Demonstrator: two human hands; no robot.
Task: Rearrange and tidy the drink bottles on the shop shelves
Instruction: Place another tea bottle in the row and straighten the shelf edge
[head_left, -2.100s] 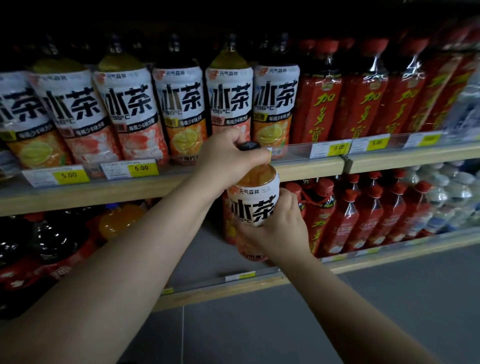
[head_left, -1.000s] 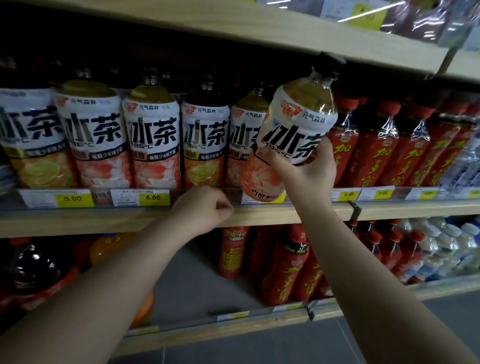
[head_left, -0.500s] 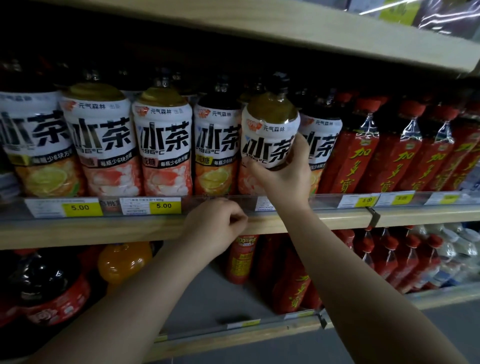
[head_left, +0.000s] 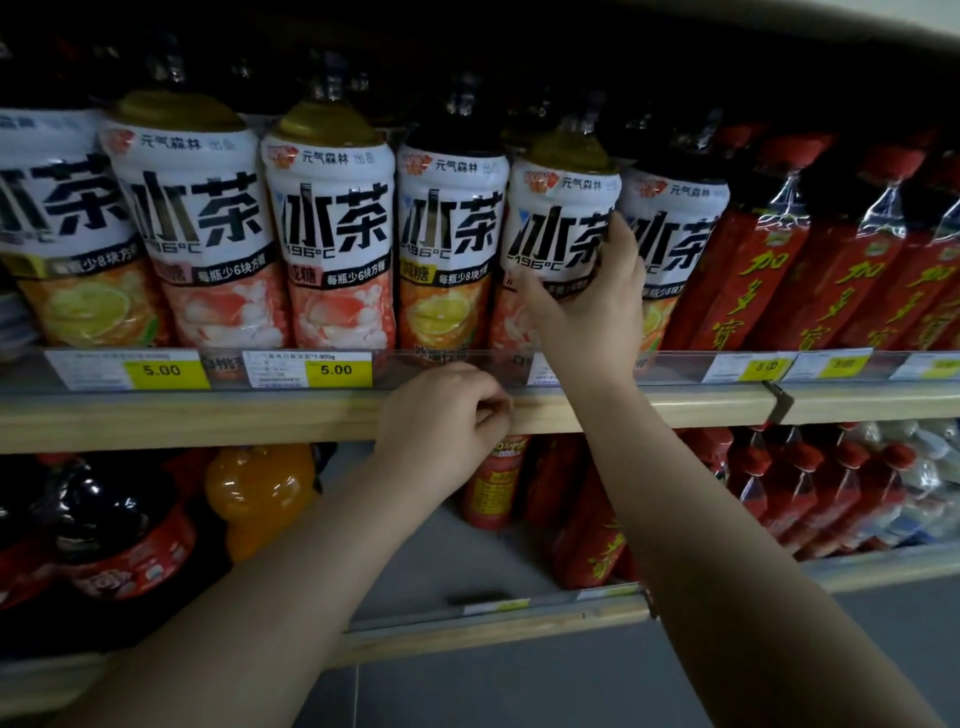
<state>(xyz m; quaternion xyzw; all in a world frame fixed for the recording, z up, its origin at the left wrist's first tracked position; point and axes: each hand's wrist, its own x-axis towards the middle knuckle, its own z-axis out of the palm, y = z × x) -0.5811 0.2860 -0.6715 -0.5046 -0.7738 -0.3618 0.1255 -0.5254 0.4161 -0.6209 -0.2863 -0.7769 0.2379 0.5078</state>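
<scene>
A white-labelled peach tea bottle (head_left: 558, 218) with a dark cap stands upright in the row on the upper shelf (head_left: 208, 415). My right hand (head_left: 592, 306) grips its lower body, thumb on the left, fingers round the right side. Several matching tea bottles (head_left: 332, 234) stand to its left and one more to its right (head_left: 675, 223). My left hand (head_left: 447, 410) hangs in a loose fist in front of the shelf's wooden edge and holds nothing.
Red bottles (head_left: 769, 280) fill the upper shelf to the right. Price tags (head_left: 335, 370) sit behind a clear rail. On the lower shelf (head_left: 467, 629) stand dark cola bottles (head_left: 119, 525), an orange soda (head_left: 254, 493), red bottles (head_left: 587, 525) and a bare grey gap.
My right hand lifted the tea bottle from the lower shelf, tilted it into the upper row and stood it upright there. My left hand let go and dropped to the shelf edge.
</scene>
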